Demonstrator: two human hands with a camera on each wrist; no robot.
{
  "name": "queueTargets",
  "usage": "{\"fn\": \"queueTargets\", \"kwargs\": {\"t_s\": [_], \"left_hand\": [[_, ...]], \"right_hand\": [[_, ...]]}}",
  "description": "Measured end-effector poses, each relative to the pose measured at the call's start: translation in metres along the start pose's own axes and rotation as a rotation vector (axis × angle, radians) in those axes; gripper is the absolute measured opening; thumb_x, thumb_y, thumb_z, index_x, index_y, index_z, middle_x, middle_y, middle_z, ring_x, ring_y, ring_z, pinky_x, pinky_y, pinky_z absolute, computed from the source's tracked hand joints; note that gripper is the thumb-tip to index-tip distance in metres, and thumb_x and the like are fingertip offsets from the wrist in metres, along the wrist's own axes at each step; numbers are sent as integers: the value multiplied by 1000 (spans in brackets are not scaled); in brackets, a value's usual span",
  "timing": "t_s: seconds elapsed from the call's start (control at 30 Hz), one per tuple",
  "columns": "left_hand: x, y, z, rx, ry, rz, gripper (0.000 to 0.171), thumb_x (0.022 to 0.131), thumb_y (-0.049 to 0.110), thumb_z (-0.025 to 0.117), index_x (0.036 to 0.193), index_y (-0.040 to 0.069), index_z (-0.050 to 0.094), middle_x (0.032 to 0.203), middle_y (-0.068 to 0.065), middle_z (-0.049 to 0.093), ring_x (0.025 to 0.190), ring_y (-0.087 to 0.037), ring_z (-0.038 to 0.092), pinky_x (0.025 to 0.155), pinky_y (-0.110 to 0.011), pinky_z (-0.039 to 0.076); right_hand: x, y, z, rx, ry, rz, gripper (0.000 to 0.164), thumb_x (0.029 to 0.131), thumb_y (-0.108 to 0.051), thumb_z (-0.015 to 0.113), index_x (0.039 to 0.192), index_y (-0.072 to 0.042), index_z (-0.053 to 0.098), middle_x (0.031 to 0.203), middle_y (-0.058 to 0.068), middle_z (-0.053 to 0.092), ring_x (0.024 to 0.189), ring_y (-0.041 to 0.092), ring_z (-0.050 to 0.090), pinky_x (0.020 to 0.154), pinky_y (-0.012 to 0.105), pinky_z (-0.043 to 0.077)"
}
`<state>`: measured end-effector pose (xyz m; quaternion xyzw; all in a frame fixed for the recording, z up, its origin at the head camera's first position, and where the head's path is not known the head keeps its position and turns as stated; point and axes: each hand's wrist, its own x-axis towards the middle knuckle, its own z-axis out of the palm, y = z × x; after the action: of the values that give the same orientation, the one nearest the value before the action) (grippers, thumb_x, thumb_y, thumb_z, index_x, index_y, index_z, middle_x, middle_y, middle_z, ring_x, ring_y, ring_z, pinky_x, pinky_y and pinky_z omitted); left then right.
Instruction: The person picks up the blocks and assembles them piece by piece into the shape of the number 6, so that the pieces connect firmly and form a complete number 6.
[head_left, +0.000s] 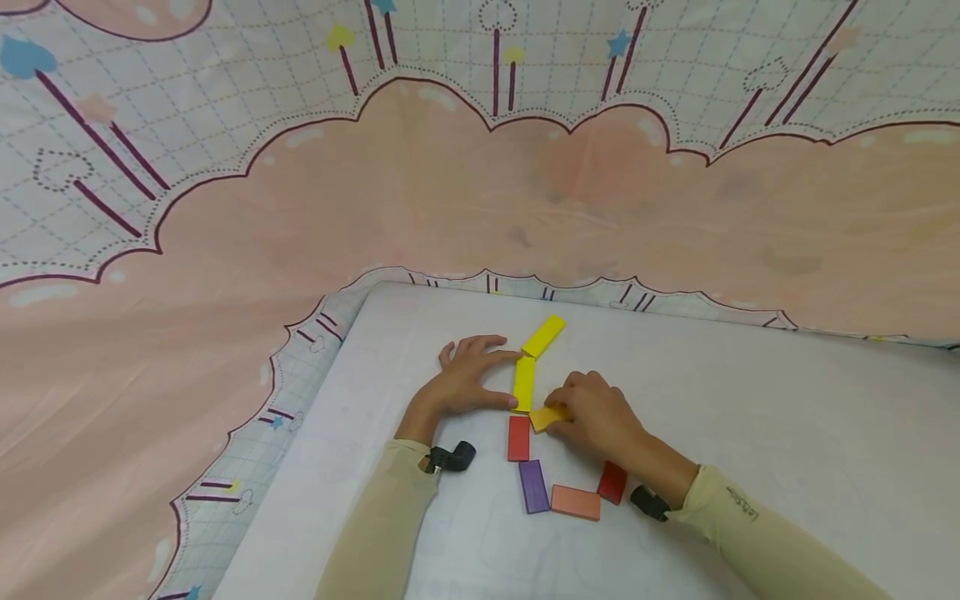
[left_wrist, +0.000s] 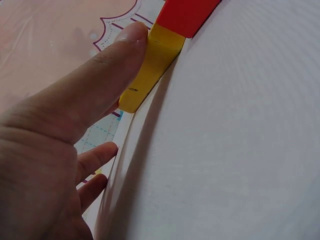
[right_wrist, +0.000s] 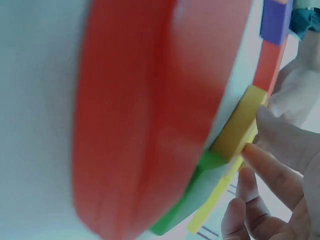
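My left hand (head_left: 468, 382) touches a yellow block (head_left: 524, 382) with the thumb near its lower end and the index finger near its upper end; those fingers are fairly straight. In the left wrist view the thumb rests along the yellow block (left_wrist: 156, 57), beside a red block (left_wrist: 185, 17). My right hand (head_left: 600, 412) pinches a golden-yellow block (head_left: 546, 418) between thumb and fingers, close to the yellow block's lower end and the red block (head_left: 518, 438). The right wrist view shows this golden-yellow block (right_wrist: 239, 124) and a green block (right_wrist: 192, 192) touching its end.
Another yellow block (head_left: 543, 336) slants at the top of the chain. Below lie a purple block (head_left: 534, 487), a salmon block (head_left: 576, 502) and a dark red block (head_left: 612, 482), which curve towards my right wrist. All stand on a white tabletop (head_left: 750, 417) before a patterned cloth (head_left: 450, 192).
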<state>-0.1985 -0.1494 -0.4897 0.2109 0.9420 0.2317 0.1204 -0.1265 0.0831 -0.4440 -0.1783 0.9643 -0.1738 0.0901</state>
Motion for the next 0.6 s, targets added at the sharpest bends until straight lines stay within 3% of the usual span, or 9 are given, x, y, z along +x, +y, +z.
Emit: {"fn": "queueTargets", "kwargs": {"t_s": [0.6], "left_hand": [[-1, 2, 0, -3, 4, 0, 77, 79, 56, 81, 149, 41, 52, 164, 3, 35, 152, -30, 22, 120, -70, 0]], "right_hand": [[0, 5, 3, 21, 12, 33, 32, 81, -31, 87, 110, -20, 79, 99, 0, 67, 92, 18, 53, 74, 36, 51]]}}
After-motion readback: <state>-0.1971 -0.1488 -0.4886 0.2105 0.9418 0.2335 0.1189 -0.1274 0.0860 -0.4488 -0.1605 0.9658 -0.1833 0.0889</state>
